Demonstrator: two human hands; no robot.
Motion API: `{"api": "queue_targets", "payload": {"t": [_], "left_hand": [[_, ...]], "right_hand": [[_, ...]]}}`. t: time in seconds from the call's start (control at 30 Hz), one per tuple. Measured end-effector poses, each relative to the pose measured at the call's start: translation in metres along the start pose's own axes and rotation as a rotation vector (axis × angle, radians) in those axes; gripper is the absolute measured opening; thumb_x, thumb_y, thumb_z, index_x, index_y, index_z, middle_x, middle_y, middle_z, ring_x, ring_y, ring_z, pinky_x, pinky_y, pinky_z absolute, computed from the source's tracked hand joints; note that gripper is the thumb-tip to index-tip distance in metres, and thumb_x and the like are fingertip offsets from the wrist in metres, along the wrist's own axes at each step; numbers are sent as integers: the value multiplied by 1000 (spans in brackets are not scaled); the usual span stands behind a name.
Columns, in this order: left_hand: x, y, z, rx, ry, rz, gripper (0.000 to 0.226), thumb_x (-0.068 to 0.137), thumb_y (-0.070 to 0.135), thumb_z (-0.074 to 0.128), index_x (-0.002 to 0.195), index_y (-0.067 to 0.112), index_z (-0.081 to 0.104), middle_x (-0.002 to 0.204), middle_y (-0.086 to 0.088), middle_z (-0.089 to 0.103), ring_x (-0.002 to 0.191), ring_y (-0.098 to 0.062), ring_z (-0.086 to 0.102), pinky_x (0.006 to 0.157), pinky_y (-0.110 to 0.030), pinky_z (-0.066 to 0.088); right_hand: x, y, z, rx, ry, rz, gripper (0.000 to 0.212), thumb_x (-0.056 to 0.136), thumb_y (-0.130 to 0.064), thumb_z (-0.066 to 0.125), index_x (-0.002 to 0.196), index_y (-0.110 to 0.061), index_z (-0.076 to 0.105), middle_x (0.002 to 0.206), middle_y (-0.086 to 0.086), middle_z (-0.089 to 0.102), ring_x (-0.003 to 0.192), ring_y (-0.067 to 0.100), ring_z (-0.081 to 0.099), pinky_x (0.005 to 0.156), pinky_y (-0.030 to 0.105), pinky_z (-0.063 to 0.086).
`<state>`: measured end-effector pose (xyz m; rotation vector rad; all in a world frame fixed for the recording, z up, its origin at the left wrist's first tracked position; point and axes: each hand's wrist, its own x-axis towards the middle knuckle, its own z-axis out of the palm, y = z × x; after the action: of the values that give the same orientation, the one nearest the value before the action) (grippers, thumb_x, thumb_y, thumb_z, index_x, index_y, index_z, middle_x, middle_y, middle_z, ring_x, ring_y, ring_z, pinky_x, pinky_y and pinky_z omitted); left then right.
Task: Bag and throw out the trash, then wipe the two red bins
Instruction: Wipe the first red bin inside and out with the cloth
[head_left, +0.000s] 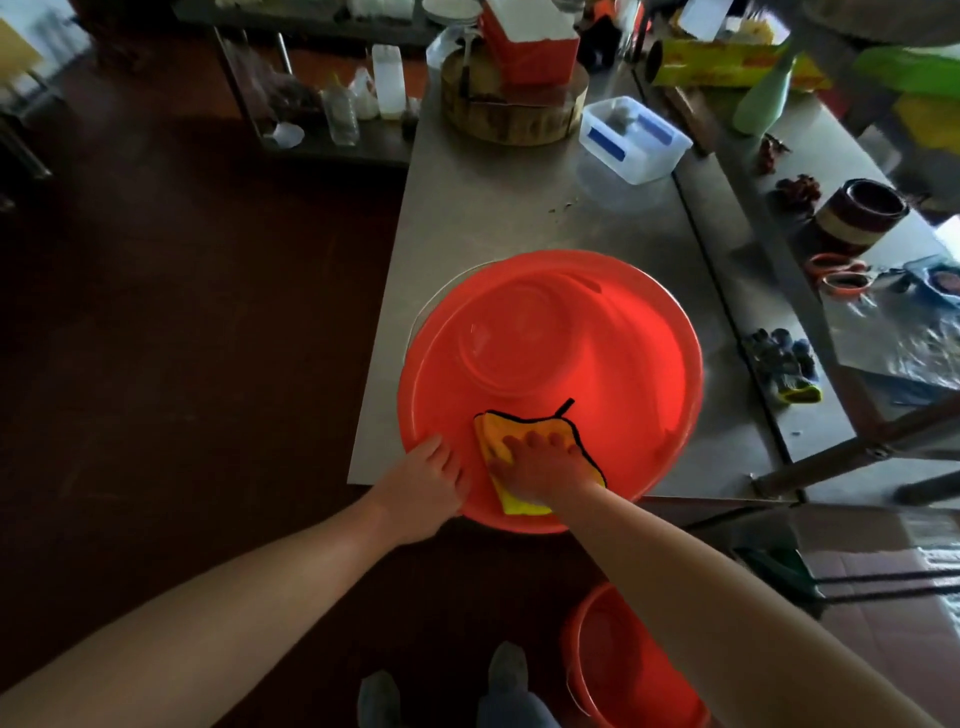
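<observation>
Two hands (483, 470) and yellow cloth (506, 431) inside red bin (623, 374).

kitchen: steel counter (519, 218), chopping block (514, 111)

Big red bin (550, 384), round, upright on desk (467, 208) near front edge, rim overhanging slightly, wire handle down at left. Inside empty, shiny. Yellow-orange cloth (519, 441) with black trim lies flat against near inner wall. Second red bin (623, 670), smaller, upright on the floor, lower right, partly cut off by arm.
</observation>
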<state>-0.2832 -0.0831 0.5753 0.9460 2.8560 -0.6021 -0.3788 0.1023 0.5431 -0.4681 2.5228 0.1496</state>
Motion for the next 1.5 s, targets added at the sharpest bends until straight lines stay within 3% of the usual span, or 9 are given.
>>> {"api": "queue_targets", "payload": {"t": [0.37, 0.47, 0.57, 0.8, 0.93, 1.17, 1.27, 1.4, 1.5], "left_hand": [[-11, 5, 2, 30, -64, -24, 47, 88, 35, 65, 121, 2, 67, 120, -26, 67, 109, -43, 64, 105, -55, 43], [-9, 8, -5, 48, -78, -25, 41, 92, 32, 56, 120, 5, 68, 121, -24, 67, 110, -41, 65, 105, -52, 44], [-4, 8, -13, 55, -75, -26, 44, 90, 41, 59, 119, 9, 70, 117, -23, 69, 107, -40, 66, 101, -50, 45], [6, 14, -17, 53, -117, 34, 55, 99, 49, 47, 139, 10, 54, 126, -22, 62, 114, -41, 59, 106, -52, 39], [0, 12, -15, 57, -124, 46, 57, 102, 47, 42, 145, 10, 46, 136, -23, 54, 124, -43, 51, 112, -55, 29], [-8, 18, -22, 87, -131, 56, 56, 103, 42, 46, 144, 4, 46, 139, -24, 54, 126, -42, 51, 114, -56, 27], [-6, 19, -27, 107, -144, 65, 56, 103, 43, 44, 143, 5, 45, 137, -23, 54, 123, -41, 52, 112, -55, 28], [-3, 18, -33, 137, -103, 110, 53, 101, 47, 44, 139, 11, 50, 129, -20, 57, 116, -39, 54, 108, -53, 32], [0, 19, -34, 145, -124, 117, 51, 101, 46, 45, 139, 13, 50, 131, -20, 55, 119, -41, 52, 109, -54, 30]], "right_hand": [[84, 39, -7, -78, 21, -41, 62, 99, -65, 32, 151, -31, 39, 159, 12, 32, 147, 39, 25, 117, 55, 19], [90, 58, -24, -179, 81, -13, 64, 92, -61, 45, 145, -26, 50, 146, 13, 50, 138, 29, 41, 115, 44, 31], [85, 63, -27, -323, 26, -25, 59, 100, -56, 33, 155, -33, 35, 164, 16, 24, 153, 36, 15, 123, 56, 3], [52, 5, 7, 54, -91, -41, 71, 99, -67, 28, 161, -38, 8, 169, 9, 7, 154, 44, 5, 121, 62, 8], [32, 9, 13, 173, -39, -169, 74, 94, -72, 29, 159, -40, 15, 168, 4, 15, 153, 36, 12, 122, 57, 13], [27, 79, -8, -463, 5, -10, 67, 98, -58, 38, 159, -38, 20, 170, 11, 6, 154, 43, -4, 121, 62, -6], [20, 89, -20, -578, 8, 27, 68, 99, -56, 37, 160, -35, 16, 170, 12, 4, 154, 44, -6, 120, 64, -8], [-6, 62, -2, -271, -10, 14, 65, 98, -58, 40, 158, -35, 27, 169, 12, 11, 154, 45, -1, 121, 63, -2], [-17, 25, 17, 6, -111, 14, 66, 101, -62, 26, 161, -38, 11, 170, 5, 1, 154, 43, -3, 122, 59, 3]]}}
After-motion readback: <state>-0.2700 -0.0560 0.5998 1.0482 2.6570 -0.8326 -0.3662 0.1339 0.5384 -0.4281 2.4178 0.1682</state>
